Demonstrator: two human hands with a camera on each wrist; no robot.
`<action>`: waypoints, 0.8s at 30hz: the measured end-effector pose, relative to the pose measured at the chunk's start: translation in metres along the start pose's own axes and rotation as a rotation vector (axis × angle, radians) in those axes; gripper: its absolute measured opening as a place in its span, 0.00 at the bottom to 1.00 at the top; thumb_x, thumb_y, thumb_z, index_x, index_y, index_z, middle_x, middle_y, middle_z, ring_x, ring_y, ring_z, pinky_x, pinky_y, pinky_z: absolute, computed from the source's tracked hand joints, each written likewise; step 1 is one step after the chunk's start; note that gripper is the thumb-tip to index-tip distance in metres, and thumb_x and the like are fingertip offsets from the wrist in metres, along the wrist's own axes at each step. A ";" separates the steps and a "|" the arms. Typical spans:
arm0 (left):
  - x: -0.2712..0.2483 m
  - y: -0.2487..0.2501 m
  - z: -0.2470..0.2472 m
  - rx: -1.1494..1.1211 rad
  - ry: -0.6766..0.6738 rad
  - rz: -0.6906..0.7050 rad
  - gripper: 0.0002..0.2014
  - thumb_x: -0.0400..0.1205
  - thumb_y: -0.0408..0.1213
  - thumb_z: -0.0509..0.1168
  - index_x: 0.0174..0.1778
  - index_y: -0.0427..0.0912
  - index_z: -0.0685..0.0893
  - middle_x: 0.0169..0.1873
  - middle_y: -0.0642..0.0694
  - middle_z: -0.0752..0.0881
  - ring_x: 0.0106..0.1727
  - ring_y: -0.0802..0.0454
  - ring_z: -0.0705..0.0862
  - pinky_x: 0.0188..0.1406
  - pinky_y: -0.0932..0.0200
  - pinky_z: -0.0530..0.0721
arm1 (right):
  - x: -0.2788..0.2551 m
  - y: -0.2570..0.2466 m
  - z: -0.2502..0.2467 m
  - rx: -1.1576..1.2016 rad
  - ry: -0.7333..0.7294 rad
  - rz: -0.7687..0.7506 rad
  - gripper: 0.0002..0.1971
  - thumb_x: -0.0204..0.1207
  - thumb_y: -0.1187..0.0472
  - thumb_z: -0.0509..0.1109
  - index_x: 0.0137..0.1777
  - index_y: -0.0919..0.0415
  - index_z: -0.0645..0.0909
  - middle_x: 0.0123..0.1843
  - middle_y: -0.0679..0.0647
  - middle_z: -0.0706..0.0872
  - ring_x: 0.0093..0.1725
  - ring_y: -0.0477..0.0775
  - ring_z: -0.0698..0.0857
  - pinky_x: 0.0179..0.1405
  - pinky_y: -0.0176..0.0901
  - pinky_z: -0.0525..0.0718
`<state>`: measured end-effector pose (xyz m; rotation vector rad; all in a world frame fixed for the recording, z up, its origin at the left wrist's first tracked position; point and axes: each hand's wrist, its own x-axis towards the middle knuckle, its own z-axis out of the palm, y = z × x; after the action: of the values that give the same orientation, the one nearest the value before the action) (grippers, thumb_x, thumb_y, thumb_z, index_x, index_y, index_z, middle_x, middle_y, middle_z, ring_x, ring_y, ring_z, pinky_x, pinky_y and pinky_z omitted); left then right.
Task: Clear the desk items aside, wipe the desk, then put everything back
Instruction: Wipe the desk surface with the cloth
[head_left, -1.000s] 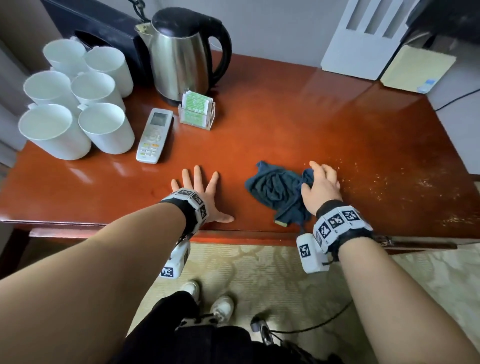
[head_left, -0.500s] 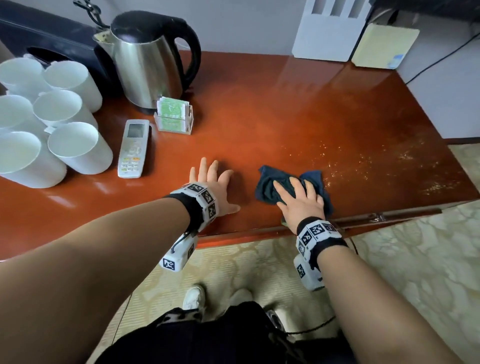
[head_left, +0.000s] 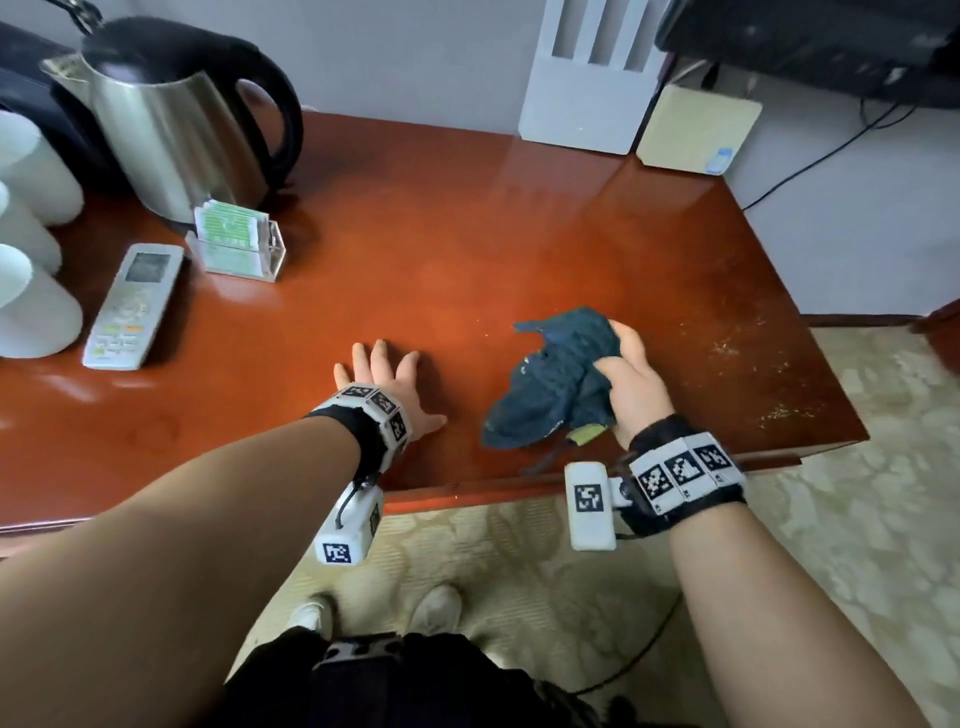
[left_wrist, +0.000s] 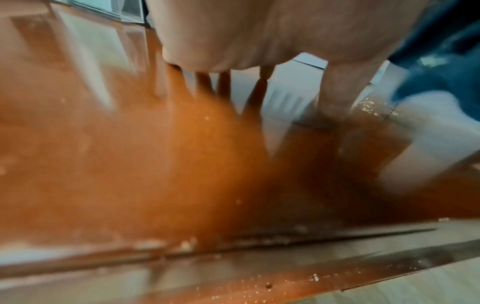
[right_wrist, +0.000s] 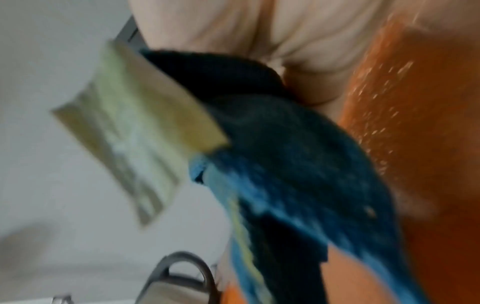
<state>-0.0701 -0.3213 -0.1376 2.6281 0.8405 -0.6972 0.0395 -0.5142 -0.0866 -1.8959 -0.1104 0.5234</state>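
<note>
Beginning with the head view: a dark blue cloth (head_left: 556, 379) was recorded bunched in the right hand (head_left: 631, 382), the fingers (head_left: 626, 335) curled round its far edge and the thumb pressed into its folds. The cloth was noted near the front edge of the red-brown counter (head_left: 467, 234), its long axis running from the held end back toward the person's left. The left hand (head_left: 387, 387) was logged flat on the counter, fingers spread and holding nothing, just left of the cloth and apart from it. Pale crumbs (head_left: 737, 353) were seen scattered to the right of the right hand, toward the counter's right end; that hand was judged the nearer to them, so the coming stroke was judged to run rightward. Set aside at the left: a steel kettle (head_left: 171, 124), a clear card holder (head_left: 236, 244), a remote control (head_left: 132, 306) and white cups (head_left: 31, 306).

Left wrist view: the palm and straight fingers (left_wrist: 335, 90) were shown pressed on the counter (left_wrist: 130, 164), with the blue cloth (left_wrist: 446, 61) at the right margin. The picture was blurred.

Right wrist view: the cloth (right_wrist: 298, 154) was seen gripped under the palm, a yellowish tag (right_wrist: 135, 127) hanging from it, and crumbs (right_wrist: 376, 102) on the counter (right_wrist: 420, 164) beside it. Whether the cloth touched the surface could not be told.
</note>
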 end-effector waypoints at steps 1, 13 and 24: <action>0.001 0.003 0.003 0.003 0.018 -0.012 0.46 0.74 0.64 0.64 0.82 0.55 0.48 0.83 0.42 0.41 0.83 0.38 0.37 0.81 0.38 0.40 | 0.007 -0.001 0.004 -0.170 -0.047 -0.023 0.21 0.79 0.69 0.54 0.62 0.44 0.74 0.64 0.54 0.79 0.68 0.61 0.76 0.71 0.54 0.73; -0.001 0.001 0.009 0.088 -0.055 -0.029 0.43 0.77 0.68 0.53 0.81 0.60 0.36 0.81 0.46 0.31 0.82 0.42 0.31 0.80 0.42 0.35 | 0.028 0.044 0.045 -1.332 -0.358 -0.379 0.30 0.82 0.40 0.51 0.82 0.40 0.49 0.85 0.47 0.43 0.84 0.57 0.38 0.80 0.59 0.44; 0.005 -0.003 0.010 0.174 -0.101 -0.021 0.45 0.76 0.72 0.48 0.80 0.58 0.31 0.81 0.44 0.30 0.82 0.40 0.31 0.80 0.40 0.36 | 0.056 0.027 -0.069 -0.934 -0.055 0.011 0.18 0.82 0.60 0.59 0.71 0.58 0.74 0.73 0.63 0.72 0.67 0.67 0.74 0.65 0.52 0.73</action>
<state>-0.0718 -0.3212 -0.1487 2.7118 0.8137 -0.9392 0.1131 -0.5669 -0.1075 -2.7862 -0.4415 0.5833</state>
